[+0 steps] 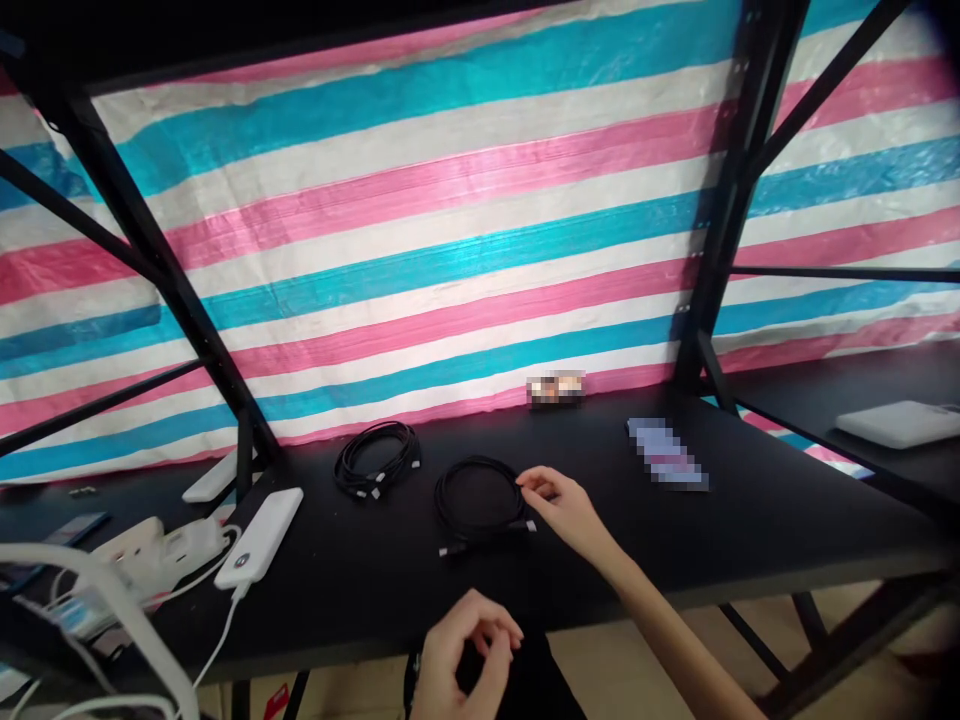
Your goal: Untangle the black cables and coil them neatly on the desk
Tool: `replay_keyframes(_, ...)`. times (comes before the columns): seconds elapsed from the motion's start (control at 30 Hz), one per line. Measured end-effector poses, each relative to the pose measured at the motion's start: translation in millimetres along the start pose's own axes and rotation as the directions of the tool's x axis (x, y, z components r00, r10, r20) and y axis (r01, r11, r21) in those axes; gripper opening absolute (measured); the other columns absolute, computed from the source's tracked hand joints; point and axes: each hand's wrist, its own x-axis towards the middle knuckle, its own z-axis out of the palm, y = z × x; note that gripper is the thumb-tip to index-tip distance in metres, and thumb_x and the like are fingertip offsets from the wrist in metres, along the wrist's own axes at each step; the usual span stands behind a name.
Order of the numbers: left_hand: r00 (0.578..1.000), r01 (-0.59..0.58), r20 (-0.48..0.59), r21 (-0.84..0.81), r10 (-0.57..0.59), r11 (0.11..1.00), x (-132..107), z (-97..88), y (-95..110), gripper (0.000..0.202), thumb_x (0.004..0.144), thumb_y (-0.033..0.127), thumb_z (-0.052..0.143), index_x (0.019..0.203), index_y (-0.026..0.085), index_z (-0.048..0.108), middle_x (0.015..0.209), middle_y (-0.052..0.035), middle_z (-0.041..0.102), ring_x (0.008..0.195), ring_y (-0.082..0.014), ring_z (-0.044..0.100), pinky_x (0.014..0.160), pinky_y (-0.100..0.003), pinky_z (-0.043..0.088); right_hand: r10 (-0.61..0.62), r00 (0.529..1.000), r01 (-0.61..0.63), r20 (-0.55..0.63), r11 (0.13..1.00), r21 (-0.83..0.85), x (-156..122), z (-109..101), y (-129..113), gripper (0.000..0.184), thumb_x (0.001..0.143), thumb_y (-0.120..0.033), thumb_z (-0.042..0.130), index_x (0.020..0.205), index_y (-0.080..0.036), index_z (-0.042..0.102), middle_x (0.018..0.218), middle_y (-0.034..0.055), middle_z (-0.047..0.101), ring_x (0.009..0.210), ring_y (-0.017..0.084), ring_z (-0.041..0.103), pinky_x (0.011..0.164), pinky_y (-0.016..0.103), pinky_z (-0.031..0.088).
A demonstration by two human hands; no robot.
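Note:
A black cable (441,500) lies wound in a loose coil on the black table, its two plug ends at the coil's near side. My right hand (559,508) is at the coil's right edge, with thumb and fingertips pinched on the cable. My left hand (469,655) hovers at the table's front edge, fingers loosely curled and apart from the thumb, with nothing visible in it. Left of this coil lies a second bundle of black cables (339,470) with several plug ends showing.
A white power bank (262,535) with a white cord lies left, beside a white power strip (139,555). A blurred-out phone-like item (667,455) lies right; a small blurred item (555,389) stands at the back. Black frame posts (724,230) and a striped sheet (450,260) border the table (360,580).

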Motion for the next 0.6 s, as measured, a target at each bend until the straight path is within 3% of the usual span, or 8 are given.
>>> replay_keyframes(0.07,0.990,-0.049,-0.114,0.253,0.080,0.966,46.4,-8.4,-7.2,0.018,0.084,0.030,0.048,0.078,0.021,0.062,0.080,-0.0078,0.061,0.076,-0.0218,0.055,0.071,-0.031,0.040,-0.025,0.999,0.032,0.031,0.963,-0.267,40.3,16.1,20.3,0.024,0.074,-0.026,0.056,0.096,-0.021,0.063,0.094,0.0058,0.059,0.080,0.017,0.059,0.070,0.029,0.045)
replay_keyframes(0.1,0.982,-0.028,-0.163,0.376,0.096,0.926,72.7,-13.7,-14.4,0.013,0.081,0.028,0.050,0.084,0.022,0.061,0.087,-0.0078,0.061,0.083,-0.0235,0.055,0.078,-0.034,0.039,-0.016,0.996,0.050,0.090,0.916,-0.398,57.4,25.1,29.4,0.030,0.073,-0.027,0.059,0.103,-0.020,0.061,0.099,0.0078,0.059,0.087,0.020,0.059,0.073,0.031,0.045)
replay_keyframes(0.17,0.971,0.077,-0.231,0.573,0.070,0.816,124.5,-24.3,-34.9,0.023,0.075,0.026,0.055,0.097,0.021,0.060,0.101,-0.0112,0.059,0.098,-0.0303,0.052,0.088,-0.042,0.035,-0.022,0.987,0.117,0.157,0.766,-0.632,84.0,42.9,43.0,0.040,0.072,-0.036,0.064,0.108,-0.018,0.059,0.106,0.0120,0.058,0.096,0.027,0.056,0.077,0.037,0.044)
replay_keyframes(0.27,0.965,0.199,-0.263,0.709,-0.008,0.677,178.4,-35.0,-72.0,0.026,0.074,0.023,0.055,0.098,0.013,0.059,0.105,-0.0189,0.056,0.104,-0.0368,0.050,0.088,-0.047,0.035,-0.069,0.972,0.218,0.223,0.607,-0.764,103.8,64.2,53.4,0.029,0.085,-0.039,0.050,0.103,-0.019,0.058,0.101,0.0107,0.060,0.092,0.028,0.056,0.074,0.037,0.044)
replay_keyframes(0.33,0.973,0.172,-0.231,0.708,-0.005,0.685,191.9,-38.8,-91.9,0.021,0.080,0.021,0.047,0.096,0.015,0.058,0.102,-0.0167,0.058,0.098,-0.0327,0.055,0.083,-0.041,0.039,-0.094,0.958,0.277,0.273,0.563,-0.779,106.8,72.3,56.6,0.023,0.089,-0.035,0.044,0.098,-0.020,0.059,0.098,0.0095,0.061,0.090,0.026,0.056,0.073,0.036,0.043)
replay_keyframes(0.43,0.978,0.172,-0.197,0.583,-0.067,0.794,190.7,-44.8,-105.7,0.018,0.083,0.022,0.044,0.094,0.021,0.057,0.096,-0.0090,0.063,0.090,-0.0258,0.060,0.073,-0.033,0.042,-0.108,0.946,0.313,0.307,0.562,-0.766,104.8,74.2,58.5,0.026,0.090,-0.039,0.042,0.093,-0.020,0.059,0.099,0.0098,0.062,0.090,0.026,0.056,0.074,0.036,0.042)
replay_keyframes(0.53,0.967,0.213,-0.211,0.366,-0.142,0.906,186.8,-49.5,-104.5,0.016,0.084,0.031,0.048,0.094,0.023,0.057,0.089,-0.0050,0.065,0.081,-0.0204,0.061,0.067,-0.028,0.043,-0.110,0.947,0.298,0.300,0.642,-0.706,103.1,68.0,57.5,0.032,0.089,-0.046,0.041,0.082,-0.020,0.060,0.092,0.0085,0.063,0.088,0.025,0.057,0.073,0.034,0.041)
replay_keyframes(0.6,0.963,0.244,-0.161,0.174,-0.217,0.954,187.3,-49.3,-101.4,0.022,0.084,0.036,0.047,0.097,0.020,0.055,0.067,-0.0004,0.059,0.058,-0.0150,0.058,0.053,-0.024,0.042,-0.070,0.956,0.239,0.284,0.749,-0.618,103.5,63.0,56.1,0.035,0.088,-0.049,0.042,0.075,-0.021,0.059,0.078,0.0051,0.064,0.079,0.021,0.059,0.068,0.030,0.041)
